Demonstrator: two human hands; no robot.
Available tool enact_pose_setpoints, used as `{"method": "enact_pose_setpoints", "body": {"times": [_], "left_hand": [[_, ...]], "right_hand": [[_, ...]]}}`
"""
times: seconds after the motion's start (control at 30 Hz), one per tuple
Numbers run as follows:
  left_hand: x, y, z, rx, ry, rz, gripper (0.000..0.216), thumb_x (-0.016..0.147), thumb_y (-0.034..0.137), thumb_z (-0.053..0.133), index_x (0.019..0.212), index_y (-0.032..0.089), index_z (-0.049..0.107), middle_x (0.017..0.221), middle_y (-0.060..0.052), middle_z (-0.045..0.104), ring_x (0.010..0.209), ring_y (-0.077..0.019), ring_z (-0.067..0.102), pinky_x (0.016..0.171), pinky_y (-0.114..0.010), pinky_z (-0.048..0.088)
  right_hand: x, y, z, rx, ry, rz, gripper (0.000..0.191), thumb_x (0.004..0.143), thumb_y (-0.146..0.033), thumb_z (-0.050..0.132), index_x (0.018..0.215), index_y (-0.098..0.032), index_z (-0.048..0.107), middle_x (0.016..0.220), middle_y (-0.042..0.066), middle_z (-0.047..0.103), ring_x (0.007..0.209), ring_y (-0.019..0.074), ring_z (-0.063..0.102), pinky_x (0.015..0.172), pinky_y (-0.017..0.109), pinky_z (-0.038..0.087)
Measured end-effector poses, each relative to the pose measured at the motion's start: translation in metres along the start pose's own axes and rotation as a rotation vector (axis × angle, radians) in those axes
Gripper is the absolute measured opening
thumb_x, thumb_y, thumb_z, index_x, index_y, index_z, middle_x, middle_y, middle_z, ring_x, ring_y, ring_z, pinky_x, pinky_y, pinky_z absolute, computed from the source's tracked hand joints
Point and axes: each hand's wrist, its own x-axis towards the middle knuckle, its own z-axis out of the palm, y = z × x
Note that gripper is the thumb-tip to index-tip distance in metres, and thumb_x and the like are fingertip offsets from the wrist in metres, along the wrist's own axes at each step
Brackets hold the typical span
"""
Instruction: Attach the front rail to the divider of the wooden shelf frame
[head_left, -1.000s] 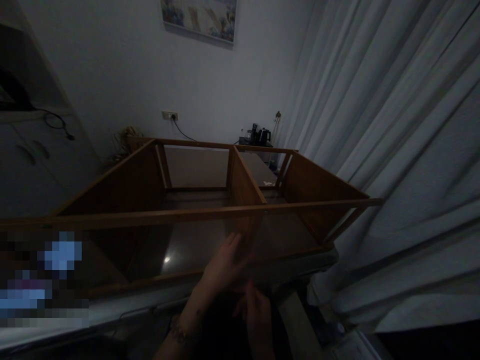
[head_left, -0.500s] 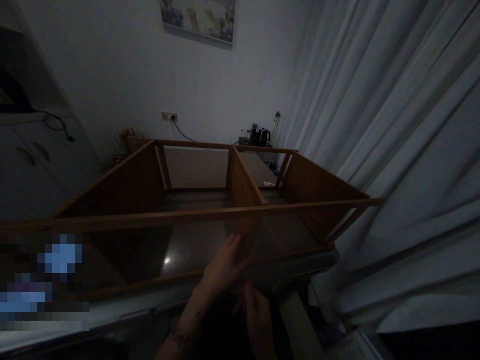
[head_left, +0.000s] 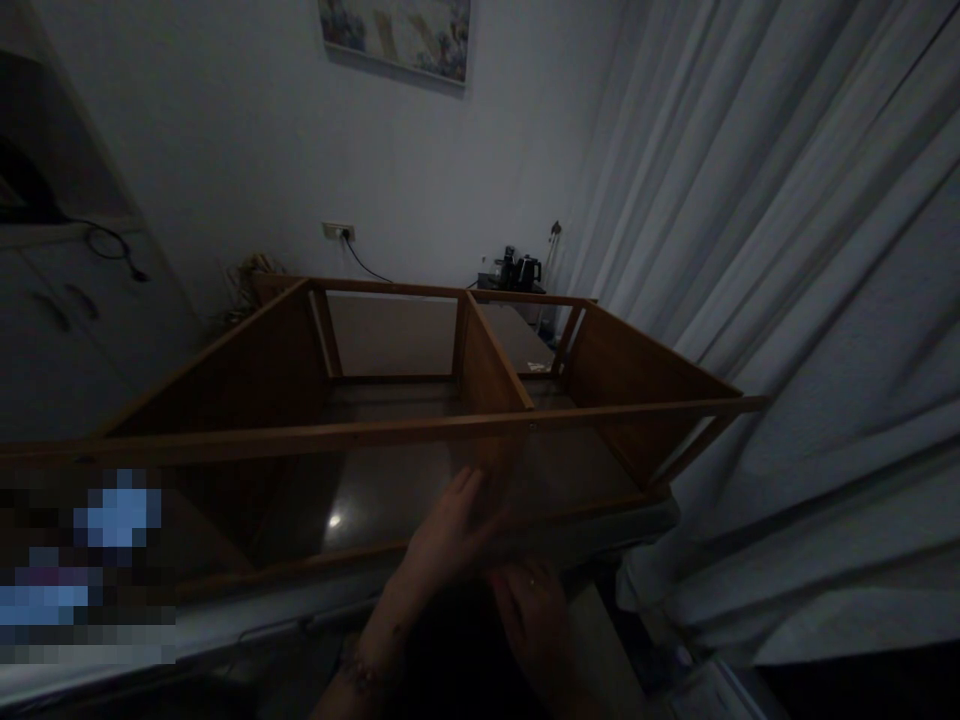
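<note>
A wooden frame [head_left: 360,434] with brown side panels stands in front of me. Its upright divider panel [head_left: 491,360] splits it into two bays. My left hand [head_left: 442,530] is at the near edge of this divider, fingers along its left face and thumb towards the right, holding it. Lower and to the right, my right hand [head_left: 534,605] is closed, fingers curled near the frame's bottom front edge. Dim light hides what its fingertips hold, if anything. A small screw or fitting [head_left: 533,427] shows on the upper front rail above the hands.
Long pale curtains [head_left: 825,350] hang close on the right. Behind the frame, a dark kettle [head_left: 528,272] stands on a small table by the wall. White cabinets [head_left: 67,340] are at the left. A pixelated patch covers the lower left corner.
My right hand has risen slightly and turned, its fingers now curled towards the frame's lower edge. My left hand stays at the divider.
</note>
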Motion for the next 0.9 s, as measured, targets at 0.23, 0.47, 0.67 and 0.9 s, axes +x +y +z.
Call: {"method": "enact_pose_setpoints", "body": {"times": [0.23,0.47,0.67,0.9], "left_hand": [[0.001,0.002,-0.003,0.000,-0.001,0.023,0.057,0.084,0.052,0.047,0.131,0.019,0.040,0.136,-0.012,0.045,0.124,-0.0250,0.044,0.102,-0.040,0.038],[0.000,0.004,-0.003,0.005,0.019,0.021,0.059,0.085,0.054,0.046,0.131,0.018,0.040,0.137,-0.012,0.044,0.126,-0.0243,0.042,0.104,-0.039,0.036],[0.000,0.005,-0.004,0.006,0.004,0.037,0.056,0.085,0.052,0.045,0.130,0.019,0.041,0.135,-0.012,0.046,0.123,-0.0231,0.045,0.102,-0.037,0.039],[0.000,0.000,-0.001,0.013,0.008,0.022,0.059,0.084,0.055,0.046,0.131,0.020,0.040,0.137,-0.012,0.043,0.127,-0.0254,0.041,0.103,-0.041,0.036]], "right_hand": [[-0.001,0.003,-0.002,0.028,0.100,-0.060,0.025,0.095,-0.026,0.038,0.086,-0.023,0.060,0.081,0.000,0.068,0.077,0.0177,0.057,0.076,0.032,0.032],[-0.001,-0.003,-0.001,0.033,0.147,0.002,0.019,0.093,-0.030,0.042,0.087,-0.023,0.059,0.081,0.000,0.067,0.075,0.0179,0.058,0.073,0.032,0.033],[-0.005,-0.008,0.010,0.020,0.242,0.067,0.013,0.090,-0.030,0.049,0.092,-0.022,0.059,0.083,0.002,0.068,0.074,0.0183,0.061,0.071,0.031,0.039],[-0.011,-0.014,0.026,0.059,0.326,0.155,0.022,0.092,-0.030,0.043,0.079,-0.022,0.058,0.070,0.002,0.065,0.063,0.0157,0.060,0.060,0.026,0.041]]}}
